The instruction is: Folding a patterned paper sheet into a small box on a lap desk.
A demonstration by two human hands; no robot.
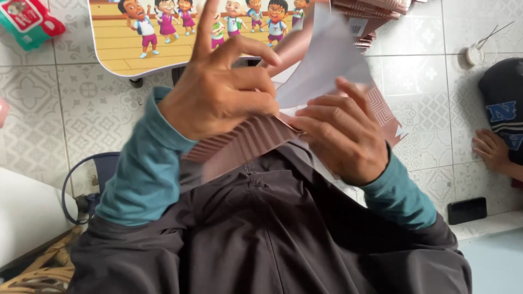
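Item: brown patterned card sheet (245, 142), white inside, held above the lap, mid-fold. Long axis runs lower left to upper right; white flap (327, 65) points up and away. Left hand (218, 95) pinches the near edge, forefinger raised. Right hand (340, 130) grips the crease. Next move likely needs the fold pressed flat. Surroundings: cartoon-printed worktop (125, 54), tiled floor (81, 103), card stack (370, 16).

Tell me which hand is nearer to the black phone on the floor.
Right. The right hand grips the brown card stack, up and left of the black phone; the left hand holds the same stack farther left.
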